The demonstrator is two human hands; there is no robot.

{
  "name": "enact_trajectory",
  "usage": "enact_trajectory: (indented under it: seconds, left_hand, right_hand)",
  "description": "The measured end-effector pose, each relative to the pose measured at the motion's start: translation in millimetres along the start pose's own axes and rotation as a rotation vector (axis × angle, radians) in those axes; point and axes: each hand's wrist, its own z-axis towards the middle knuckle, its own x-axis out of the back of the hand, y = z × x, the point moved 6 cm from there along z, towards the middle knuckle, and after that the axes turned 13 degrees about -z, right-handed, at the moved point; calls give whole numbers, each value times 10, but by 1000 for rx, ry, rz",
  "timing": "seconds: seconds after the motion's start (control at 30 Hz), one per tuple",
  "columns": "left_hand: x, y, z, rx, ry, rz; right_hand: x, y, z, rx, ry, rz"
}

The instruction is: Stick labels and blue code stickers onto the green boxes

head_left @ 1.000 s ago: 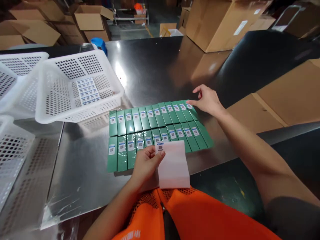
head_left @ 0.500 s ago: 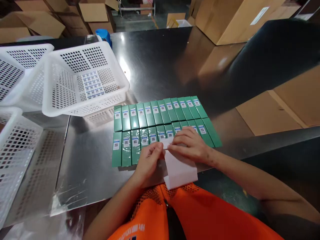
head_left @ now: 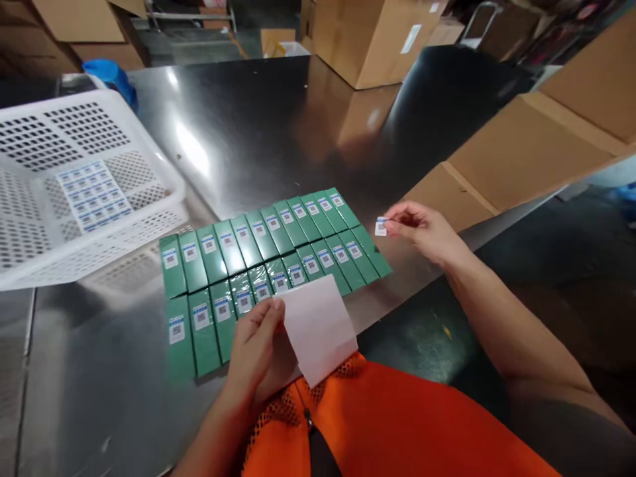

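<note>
Two rows of slim green boxes (head_left: 248,255) stand side by side on the metal table, nearly all bearing a small white-and-blue QR label. The last box at the right of the near row (head_left: 370,250) shows no label. My left hand (head_left: 253,338) pinches the left edge of a white backing sheet (head_left: 320,324), which hangs over the near row and my orange vest. Off the right end of the rows, my right hand (head_left: 422,228) holds a single QR sticker (head_left: 381,226) between thumb and fingertips, apart from the boxes.
A white plastic basket (head_left: 94,248) at the left contains a sheet of QR stickers (head_left: 94,195). Behind it is a blue object (head_left: 110,74). A cardboard box (head_left: 358,40) sits at the table's far side, and open cardboard flaps (head_left: 527,152) border the right.
My right hand has moved away from the white sheet to the right, now with a sticker in its fingertips. My left hand still holds the sheet. The view has swung right.
</note>
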Motion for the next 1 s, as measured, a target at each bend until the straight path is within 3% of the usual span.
enact_trajectory:
  seconds: [0.1,0.2,0.43,0.67,1.0]
  left_hand:
    - [-19,17,-7,7,14,5]
    - [-37,35,-19,-4,11,12]
    - [9,40,-7,-46,22,98]
    - [-17,65,-25,-48,4,136]
    - [-28,104,-35,-93,-13,197]
  right_hand:
    - [-16,283,51,-189,-215,30]
    - [-97,325,44,-242,-332,63]
    - [-232,335,143,-302,-422,24]
    - [-298,367,215,-270,-496,20]
    - [-362,341,226,-277,-464,-46]
